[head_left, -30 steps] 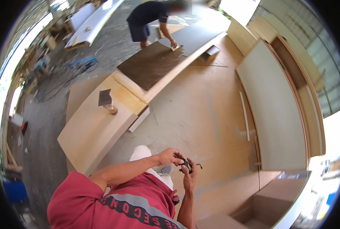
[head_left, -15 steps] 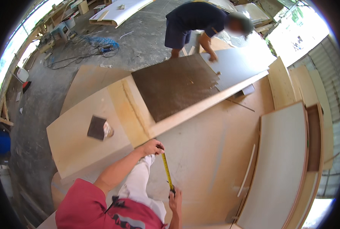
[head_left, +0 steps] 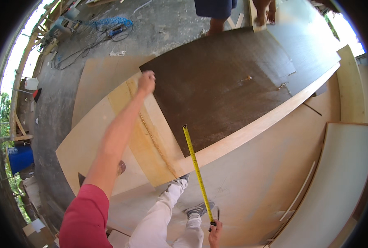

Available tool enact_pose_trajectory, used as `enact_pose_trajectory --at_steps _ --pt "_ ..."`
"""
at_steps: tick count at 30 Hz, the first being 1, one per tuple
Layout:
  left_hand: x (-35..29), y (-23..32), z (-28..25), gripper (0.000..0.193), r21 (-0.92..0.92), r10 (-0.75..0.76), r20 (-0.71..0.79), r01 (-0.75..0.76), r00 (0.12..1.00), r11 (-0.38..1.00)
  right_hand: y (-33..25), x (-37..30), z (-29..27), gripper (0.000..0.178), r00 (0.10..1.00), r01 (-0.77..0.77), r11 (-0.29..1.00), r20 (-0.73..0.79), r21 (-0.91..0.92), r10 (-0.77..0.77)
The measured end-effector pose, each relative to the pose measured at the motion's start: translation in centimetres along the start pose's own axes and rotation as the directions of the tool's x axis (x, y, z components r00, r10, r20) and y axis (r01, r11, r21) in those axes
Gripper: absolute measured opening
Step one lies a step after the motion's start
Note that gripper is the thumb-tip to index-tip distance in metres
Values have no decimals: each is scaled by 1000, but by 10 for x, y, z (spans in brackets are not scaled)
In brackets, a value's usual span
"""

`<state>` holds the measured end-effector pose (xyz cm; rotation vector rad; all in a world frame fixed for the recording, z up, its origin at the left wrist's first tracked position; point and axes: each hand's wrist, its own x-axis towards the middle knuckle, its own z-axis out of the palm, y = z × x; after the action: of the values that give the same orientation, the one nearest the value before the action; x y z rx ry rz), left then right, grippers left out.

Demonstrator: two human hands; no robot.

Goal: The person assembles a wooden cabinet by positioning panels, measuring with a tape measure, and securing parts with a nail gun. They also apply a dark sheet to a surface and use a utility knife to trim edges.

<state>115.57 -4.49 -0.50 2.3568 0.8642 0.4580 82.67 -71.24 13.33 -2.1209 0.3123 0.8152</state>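
Long pale wooden unit lies left to far right; the knocks would fall on its edges, if the person leaned in off balance. Dark brown surface set on it, smeared toward the far right; should that be tacky, anything dragged over it could mark it or stick. Tape measure runs from the near side across the unit's near edge, free end over the brown surface, no hand on that end; being unsupported there, the blade could buckle or twist, and a slanted lie would make a reading long. Grey shoe close by the blade at the near end; a step could catch it. Left hand over the far left corner of the brown surface, fingers curled; blur and angle leave me unable to tell whether it pinches anything, or whether the blade tip touches down. Right hand, near, closed round the tape case; a loosened grip might let the blade recoil, and its end hook would likely scrape the brown surface
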Motion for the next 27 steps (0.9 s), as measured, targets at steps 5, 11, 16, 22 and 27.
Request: enact_pose_trajectory --at_steps 5,11,16,22,27 --pt "97 -64 -22 35 442 -72 48 44 996 896 6 5 3 30 979 -201 952 23 231 201" --pt "123 -84 3 39 509 -56 236 -74 970 857 14 -7 -18 28 967 -254 957 10 140 255" --pt "117 -99 13 39 536 -89 285 -82 954 840 37 -7 -40 26 977 -210 978 -19 7 210" --pt "119 -105 14 38 518 -28 321 -150 947 842 29 8 -62 27 966 -257 966 -37 13 257" --pt "122 -102 11 37 537 -79 351 -132 933 833 42 7 -87 28 958 -280 960 -60 14 281"
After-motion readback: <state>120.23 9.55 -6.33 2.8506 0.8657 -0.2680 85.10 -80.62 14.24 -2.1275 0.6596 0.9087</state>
